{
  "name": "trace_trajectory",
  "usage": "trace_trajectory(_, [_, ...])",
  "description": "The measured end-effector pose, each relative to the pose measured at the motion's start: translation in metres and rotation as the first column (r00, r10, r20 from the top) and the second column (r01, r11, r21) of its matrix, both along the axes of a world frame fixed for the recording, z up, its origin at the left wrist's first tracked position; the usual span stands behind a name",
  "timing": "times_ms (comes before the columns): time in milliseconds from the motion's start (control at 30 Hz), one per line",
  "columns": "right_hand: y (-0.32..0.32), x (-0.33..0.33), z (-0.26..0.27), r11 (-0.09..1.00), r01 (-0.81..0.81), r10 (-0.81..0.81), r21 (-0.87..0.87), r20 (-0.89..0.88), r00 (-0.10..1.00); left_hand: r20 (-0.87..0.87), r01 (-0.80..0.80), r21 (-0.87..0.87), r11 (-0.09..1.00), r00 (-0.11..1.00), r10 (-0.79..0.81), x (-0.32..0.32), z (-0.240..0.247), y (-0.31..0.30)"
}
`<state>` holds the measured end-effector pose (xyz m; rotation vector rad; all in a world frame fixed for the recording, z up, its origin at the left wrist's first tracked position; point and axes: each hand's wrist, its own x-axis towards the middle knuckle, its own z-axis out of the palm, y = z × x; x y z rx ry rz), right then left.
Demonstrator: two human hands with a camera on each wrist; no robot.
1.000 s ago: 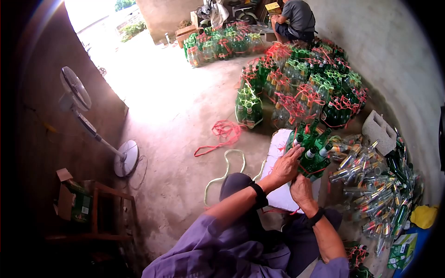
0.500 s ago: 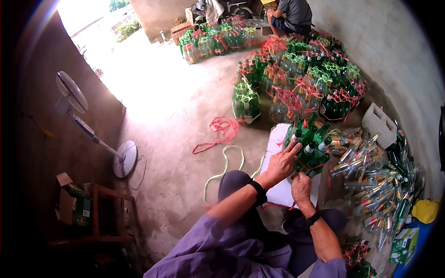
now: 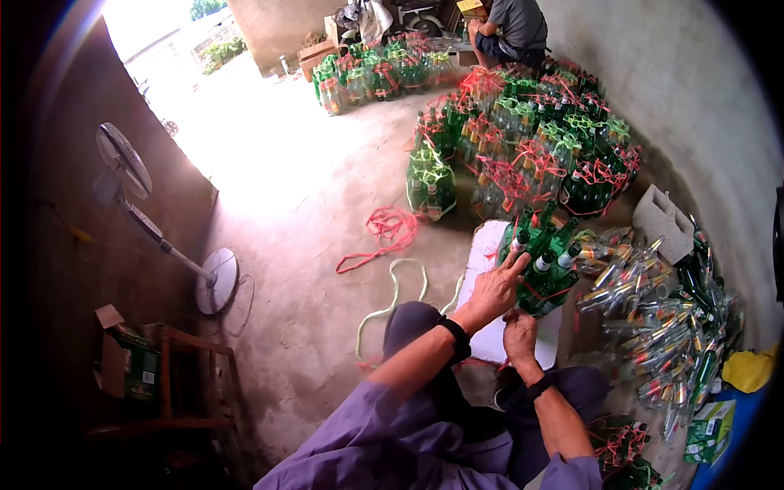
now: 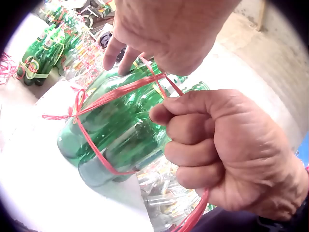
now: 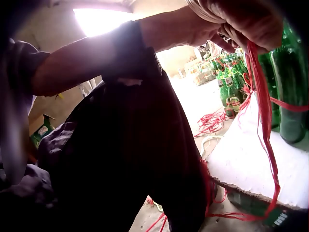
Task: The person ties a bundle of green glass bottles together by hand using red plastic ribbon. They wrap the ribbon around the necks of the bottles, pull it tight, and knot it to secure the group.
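Note:
A bundle of green glass bottles (image 3: 539, 245) stands on a white board (image 3: 482, 327) in front of me. Red plastic twine (image 4: 118, 92) runs round the bottles and is knotted at one side. My left hand (image 3: 494, 296) lies against the bottle necks with its fingers stretched out, near the upper strand. Just beside it, my right hand (image 4: 231, 150) grips the red twine in a curled fist, thumb and forefinger at the bundle. The twine's tail hangs from below that fist, and in the right wrist view a long red strand (image 5: 263, 111) drops past the board's edge.
Many tied bottle bundles (image 3: 523, 147) stand ahead. Loose bottles (image 3: 653, 327) are heaped at right beside a concrete block (image 3: 663, 224). Red twine (image 3: 390, 229) and pale cord (image 3: 376, 314) lie on the floor. A fan (image 3: 216, 278) stands left; another person (image 3: 516, 33) sits at the back.
My right hand has shifted slightly down and left, away from the bottles. The left hand stays against the bottle necks. The head view has tilted a little.

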<state>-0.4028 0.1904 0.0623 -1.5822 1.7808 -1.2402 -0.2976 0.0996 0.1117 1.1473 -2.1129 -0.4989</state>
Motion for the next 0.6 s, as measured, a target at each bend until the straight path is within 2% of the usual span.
trace_trajectory(100, [0.000, -0.001, 0.002, 1.000, -0.011, 0.011, -0.006, -0.002, 1.000, 0.003, 0.011, 0.012, 1.000, 1.000, -0.011, 0.002, 0.006, 0.002])
trace_trajectory(167, [0.000, -0.004, 0.002, 1.000, -0.017, 0.017, -0.022, -0.013, 1.000, 0.064, -0.016, 0.082, 0.997, 0.998, 0.010, 0.001, 0.012, 0.004])
trace_trajectory(333, [0.003, -0.002, 0.008, 1.000, -0.018, 0.017, -0.019, -0.055, 0.998, 0.054, -0.019, 0.063, 0.998, 0.998, 0.016, 0.002, 0.020, 0.008])
trace_trajectory(500, [0.007, 0.001, 0.000, 0.999, -0.013, 0.013, -0.034, -0.001, 1.000, 0.056, 0.008, 0.097, 0.995, 0.998, -0.014, 0.002, 0.018, 0.009])
trace_trajectory(600, [0.009, 0.002, 0.003, 1.000, -0.013, 0.013, 0.001, -0.011, 1.000, 0.008, -0.009, 0.040, 0.999, 1.000, 0.009, 0.000, 0.015, 0.006])
